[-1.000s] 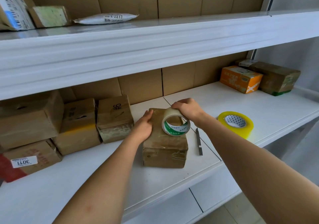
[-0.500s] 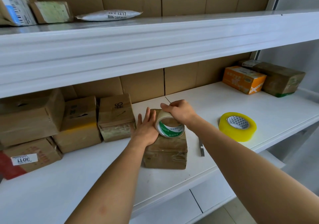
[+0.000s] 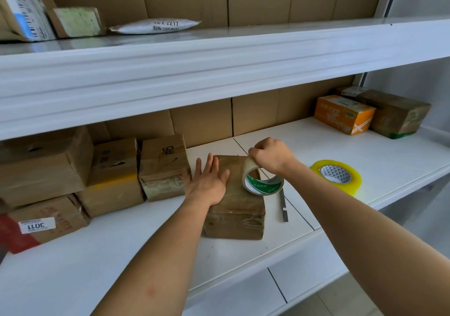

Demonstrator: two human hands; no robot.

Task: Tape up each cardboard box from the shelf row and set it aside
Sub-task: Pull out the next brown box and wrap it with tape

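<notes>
**Cardboard box under tape, middle shelf**

Cardboard box (image 3: 235,208) sits near the front edge of the white shelf (image 3: 365,155), about mid-length. Left hand (image 3: 209,180) lies flat on its top, fingers straight and slightly spread. Right hand (image 3: 271,156) pinches the upper rim of the tape roll (image 3: 263,180), which stands on the box top. Box cutter (image 3: 283,205) lies just right of the box; yellow tape roll (image 3: 337,177) further right. Row of boxes (image 3: 112,169) at left.

On the lower shelf (image 3: 365,159) a box (image 3: 237,208) sits at the front with a tape roll (image 3: 264,181) on top; a row of boxes (image 3: 163,167) lies to its left, a blade (image 3: 283,205) and second roll (image 3: 337,177) to its right; two more boxes (image 3: 343,113) stand far right.
</notes>
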